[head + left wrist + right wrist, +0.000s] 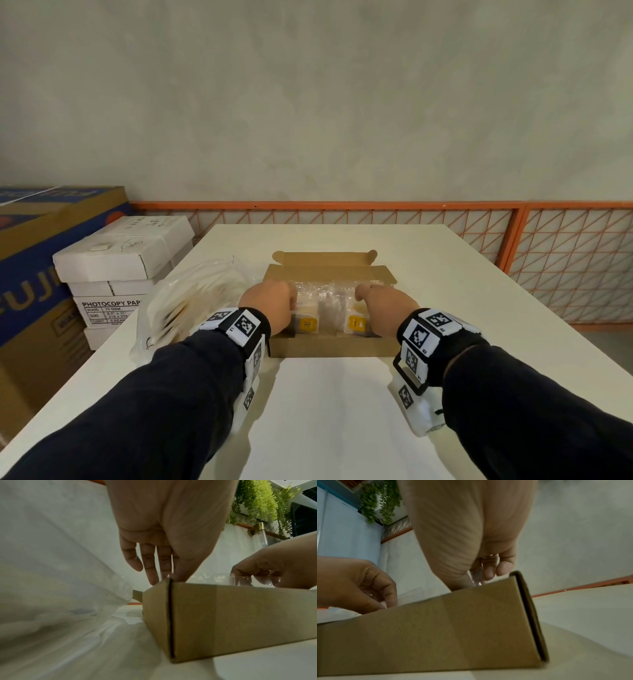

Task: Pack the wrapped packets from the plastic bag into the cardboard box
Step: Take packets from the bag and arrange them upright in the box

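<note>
Both hands reach into the open, shallow brown cardboard box (pixel 327 346) that sits on the white table (pixel 329 411), its lid flap (pixel 323 258) folded back beyond the fingers. The left hand (pixel 270 303) rests at the left end of the box with its fingers pointing down along the inner wall; the wrist view shows those fingers (pixel 151 566) fairly straight and close together, the tips dipping behind the box corner, touching the crinkled clear wrap of the left packet with a yellow label (pixel 306 317). The right hand (pixel 387 308) lies at the right end, its fingers (pixel 489 570) bent downward into the clear film of the right packet with a yellow label (pixel 356 320); whether they truly pinch the film or only press on it cannot be told. The two wrapped packets lie side by side inside the box, between the two hands, their yellow labels toward the person. Just outside the left hand, beside the box's left wall, slumps the translucent plastic bag (pixel 191 301), with more pale packets dimly visible inside. Further left of that hand, off the table, stands a stack of white photocopy-paper boxes (pixel 123 270) beside a large brown and blue carton (pixel 37 260).
</note>
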{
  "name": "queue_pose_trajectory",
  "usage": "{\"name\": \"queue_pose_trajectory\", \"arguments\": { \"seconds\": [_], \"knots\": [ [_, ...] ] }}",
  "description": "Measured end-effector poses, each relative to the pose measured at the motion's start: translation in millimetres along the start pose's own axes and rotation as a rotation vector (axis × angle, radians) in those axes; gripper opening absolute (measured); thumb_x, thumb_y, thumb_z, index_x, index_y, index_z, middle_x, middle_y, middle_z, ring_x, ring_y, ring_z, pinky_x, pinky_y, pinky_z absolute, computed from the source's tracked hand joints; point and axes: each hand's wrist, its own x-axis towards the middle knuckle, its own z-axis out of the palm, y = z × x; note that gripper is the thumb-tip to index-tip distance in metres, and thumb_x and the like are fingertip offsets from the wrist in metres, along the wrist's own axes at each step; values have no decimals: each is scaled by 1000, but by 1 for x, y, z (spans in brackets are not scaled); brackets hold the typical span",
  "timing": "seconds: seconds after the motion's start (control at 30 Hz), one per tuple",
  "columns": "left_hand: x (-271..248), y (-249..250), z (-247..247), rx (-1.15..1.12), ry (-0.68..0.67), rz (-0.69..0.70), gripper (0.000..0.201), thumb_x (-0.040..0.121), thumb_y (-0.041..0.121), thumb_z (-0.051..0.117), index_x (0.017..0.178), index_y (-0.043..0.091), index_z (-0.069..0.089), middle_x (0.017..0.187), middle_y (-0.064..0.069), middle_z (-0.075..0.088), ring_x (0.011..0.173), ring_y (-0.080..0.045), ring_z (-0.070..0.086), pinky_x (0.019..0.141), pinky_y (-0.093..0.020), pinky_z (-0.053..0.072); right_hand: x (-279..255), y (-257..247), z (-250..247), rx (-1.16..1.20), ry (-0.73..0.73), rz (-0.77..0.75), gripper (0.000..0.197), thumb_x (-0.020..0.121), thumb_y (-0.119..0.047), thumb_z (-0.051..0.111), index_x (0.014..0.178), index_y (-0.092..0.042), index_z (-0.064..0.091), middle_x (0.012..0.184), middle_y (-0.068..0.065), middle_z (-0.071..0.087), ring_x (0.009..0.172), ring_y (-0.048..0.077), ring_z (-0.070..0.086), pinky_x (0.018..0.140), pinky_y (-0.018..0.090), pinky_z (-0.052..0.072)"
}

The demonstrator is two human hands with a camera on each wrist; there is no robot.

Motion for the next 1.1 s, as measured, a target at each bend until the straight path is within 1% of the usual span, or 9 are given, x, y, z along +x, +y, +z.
{"name": "queue_pose_trajectory", "arguments": {
  "seconds": [0.1,0.17,0.3,0.47,0.53,0.7,0.87,1.0,1.1],
  "knots": [
    [-1,1,-1,2,-9,3,21,87,8,51,99,19,63,104,-2,63,96,-21,59,87,-28,49,-1,2,-2,20,-39,6,57,83,-6,60,133,-11,34,115,12,56,86,23,51,69,28,41],
    [-1,2,-2,8,-15,4,19,87,7,50,97,19,62,100,-3,63,93,-21,59,85,-28,49,0,3,-2,5,-58,23,54,83,-7,60,131,-10,36,116,12,55,91,24,53,73,30,45],
    [-3,4,-3,41,-10,2,16,85,4,46,87,17,53,85,-3,54,79,-21,50,76,-28,46,-2,1,-4,-158,-64,60,34,86,-13,54,120,-9,53,116,9,49,109,28,56,89,36,48],
    [-4,3,-6,15,19,19,21,84,0,41,97,8,56,93,-13,61,81,-26,53,79,-35,48,-2,1,-4,-215,46,60,28,88,-9,50,115,-12,56,119,8,50,105,29,56,88,36,45],
    [-3,2,-5,19,28,24,21,85,0,41,97,7,57,85,-10,55,77,-24,48,78,-34,47,-2,1,-3,-223,49,60,29,88,-6,48,115,-12,55,118,9,50,106,30,55,89,37,45],
    [-1,1,-3,32,23,15,17,83,0,44,80,15,49,79,-4,52,75,-22,48,74,-32,47,-1,0,0,-209,62,35,35,87,0,46,118,-14,54,120,9,50,109,31,52,90,37,42],
    [1,0,-3,29,11,-11,19,81,-2,43,79,16,49,78,-2,51,74,-22,48,68,-27,41,1,6,0,-92,82,-28,34,85,2,46,113,-17,55,121,6,54,111,29,49,90,35,39],
    [2,0,-2,4,-1,-26,17,81,2,45,79,18,51,83,-3,56,80,-23,54,75,-29,47,2,6,0,-91,136,9,44,84,4,44,122,-18,46,124,6,52,113,29,48,91,36,40],
    [0,-1,1,-12,65,-17,18,83,7,50,93,17,59,100,-3,58,98,-23,53,85,-32,48,2,6,-1,-73,285,88,47,84,0,49,127,-18,41,126,6,48,115,30,48,91,39,41]
  ]
}}
